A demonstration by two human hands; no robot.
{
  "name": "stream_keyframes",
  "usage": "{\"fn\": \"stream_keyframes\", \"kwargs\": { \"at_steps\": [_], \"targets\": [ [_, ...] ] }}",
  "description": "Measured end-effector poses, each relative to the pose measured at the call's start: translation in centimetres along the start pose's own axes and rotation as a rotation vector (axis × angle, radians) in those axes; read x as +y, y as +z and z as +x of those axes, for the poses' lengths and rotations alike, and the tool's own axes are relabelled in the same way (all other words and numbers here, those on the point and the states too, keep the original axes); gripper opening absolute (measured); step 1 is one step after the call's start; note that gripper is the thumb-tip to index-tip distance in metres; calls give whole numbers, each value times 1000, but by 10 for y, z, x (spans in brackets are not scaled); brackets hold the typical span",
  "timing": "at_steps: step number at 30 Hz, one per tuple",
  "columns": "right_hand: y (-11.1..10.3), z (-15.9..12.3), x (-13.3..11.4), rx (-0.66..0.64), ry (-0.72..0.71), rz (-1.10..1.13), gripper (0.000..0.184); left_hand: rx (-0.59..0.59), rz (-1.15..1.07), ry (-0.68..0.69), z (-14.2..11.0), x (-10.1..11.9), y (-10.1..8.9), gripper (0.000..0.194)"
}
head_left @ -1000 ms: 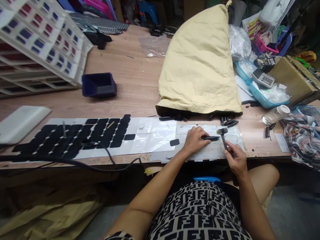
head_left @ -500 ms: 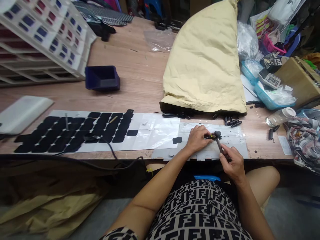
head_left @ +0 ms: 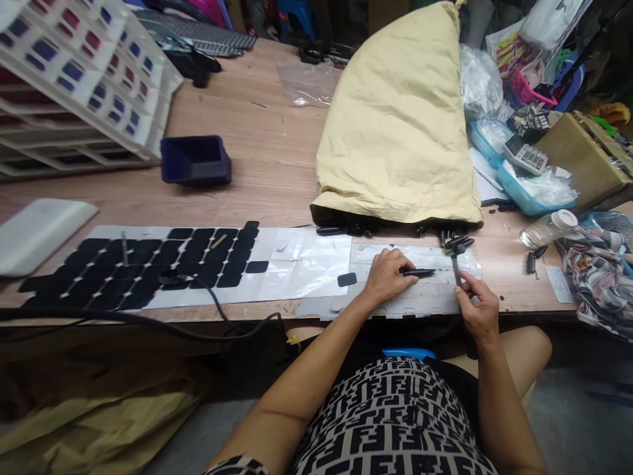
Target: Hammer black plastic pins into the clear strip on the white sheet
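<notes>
- Here, on the far left, a white crate [head_left: 89,72] is seen leaning over the bench [head_left: 267,152], and a dark blue bin [head_left: 195,161] is set near it.
- Next, many black pads [head_left: 182,254] are laid in rows on a white sheet [head_left: 311,260]. One loose pad [head_left: 347,280] is placed on its own, near the left hand.
- Then the left hand [head_left: 388,274] is seen low over a grey board [head_left: 430,302], with its fingers closed on the near end of a thin black stick [head_left: 421,272].
- The black stick is pointed sideways, from the left hand toward the right, almost in line with the front edge of the bench. The left hand is the nearer one, as the stick is touched by it.
- Behind both, a big tan bag [head_left: 400,119] is laid down.
- To the right, a hammer [head_left: 455,264] is gripped by the right hand [head_left: 479,300]. Its handle is pointed away from the body, across the way the stick is laid. Its head is seen past the stick's free end, not on it, and is lined up with some small black pieces [head_left: 462,241]; whether they are touched cannot be told.
- Farther right, a clear jar [head_left: 546,229] is tipped on its side beside a bunched cloth [head_left: 596,277].
</notes>
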State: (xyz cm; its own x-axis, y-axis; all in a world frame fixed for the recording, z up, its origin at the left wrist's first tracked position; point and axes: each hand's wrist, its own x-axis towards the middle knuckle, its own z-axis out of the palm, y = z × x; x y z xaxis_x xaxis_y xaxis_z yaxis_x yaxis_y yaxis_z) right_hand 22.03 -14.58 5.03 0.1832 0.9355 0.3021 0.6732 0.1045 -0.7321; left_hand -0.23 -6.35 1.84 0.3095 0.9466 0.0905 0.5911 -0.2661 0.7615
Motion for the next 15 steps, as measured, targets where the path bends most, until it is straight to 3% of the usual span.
{"fn": "stream_keyframes", "kwargs": {
  "at_steps": [3,7,12,15],
  "targets": [
    [-2,13,24,107,160,124,41,-14,6,39,0,-1,-2,14],
    [1,19,45,188,251,234,45,-99,-22,177,-5,0,-8,16],
    [2,14,41,117,257,207,43,-331,-88,430,-30,10,-9,17],
    [1,13,38,102,231,170,42,-412,-20,547,-46,18,-4,12]
  ]
}}
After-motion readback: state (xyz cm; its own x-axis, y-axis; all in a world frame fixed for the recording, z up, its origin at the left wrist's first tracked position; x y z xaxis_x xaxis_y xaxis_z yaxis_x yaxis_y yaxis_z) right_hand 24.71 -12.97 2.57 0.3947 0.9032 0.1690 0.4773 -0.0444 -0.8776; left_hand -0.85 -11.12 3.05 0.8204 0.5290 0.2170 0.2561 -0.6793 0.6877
